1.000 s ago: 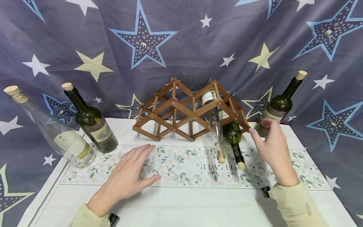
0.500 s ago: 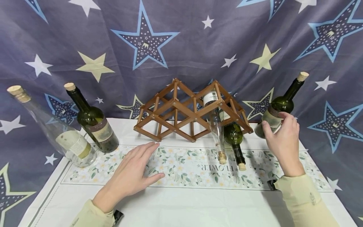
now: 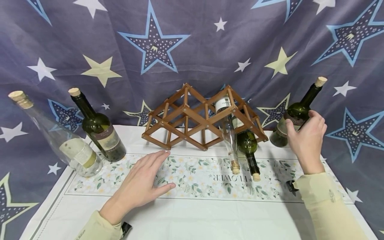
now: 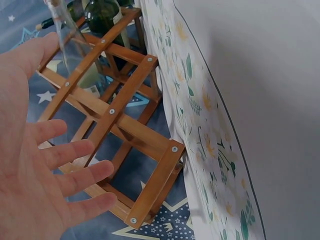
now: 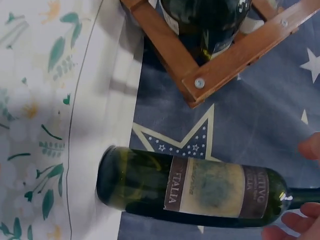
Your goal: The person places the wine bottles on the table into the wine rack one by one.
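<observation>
Head view: right hand (image 3: 309,141) at a green bottle (image 5: 215,192)

Thumb and fingers part around its neck, the thumb clear of the glass; whether the fingertips touch, I cannot tell. The bottle stands on the table (image 3: 216,220), just right of a wooden rack (image 3: 196,116). The left hand (image 3: 138,180), fingers extended, holds nothing above the floral runner (image 3: 195,180). Two corked bottles (image 3: 247,143) lie in the rack; two standing bottles (image 3: 105,136) occupy the far left.
</observation>
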### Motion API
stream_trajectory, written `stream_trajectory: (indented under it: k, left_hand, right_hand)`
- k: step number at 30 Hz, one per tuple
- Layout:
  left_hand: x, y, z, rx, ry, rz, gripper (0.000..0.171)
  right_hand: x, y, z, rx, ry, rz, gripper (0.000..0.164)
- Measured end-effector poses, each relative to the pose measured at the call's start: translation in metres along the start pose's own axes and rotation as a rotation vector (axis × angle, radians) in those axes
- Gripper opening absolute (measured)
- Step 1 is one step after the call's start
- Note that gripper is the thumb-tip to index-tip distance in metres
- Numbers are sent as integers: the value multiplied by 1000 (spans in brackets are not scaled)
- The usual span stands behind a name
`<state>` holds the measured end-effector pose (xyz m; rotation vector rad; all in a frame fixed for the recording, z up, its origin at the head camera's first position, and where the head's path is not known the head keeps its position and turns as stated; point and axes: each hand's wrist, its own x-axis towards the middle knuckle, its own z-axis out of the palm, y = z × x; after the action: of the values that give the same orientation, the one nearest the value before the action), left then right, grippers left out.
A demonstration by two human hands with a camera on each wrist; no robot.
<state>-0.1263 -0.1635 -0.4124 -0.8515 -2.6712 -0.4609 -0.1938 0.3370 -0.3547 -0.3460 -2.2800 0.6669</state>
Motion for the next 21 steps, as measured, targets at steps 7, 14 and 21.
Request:
stream_trajectory:
  k: [7, 14, 21]
  left_hand:
    - [-1, 0, -1, 0, -8, -2, 94]
    - [-1, 2, -2, -1, -6, -10, 95]
    - [-1, 2, -3, 1, 0, -7, 95]
  right_hand:
    - [14, 6, 5, -15, -42, 87, 79]
    - [26, 12, 10, -12, -103, 150, 87]
    - [32, 17, 15, -10, -152, 191, 96]
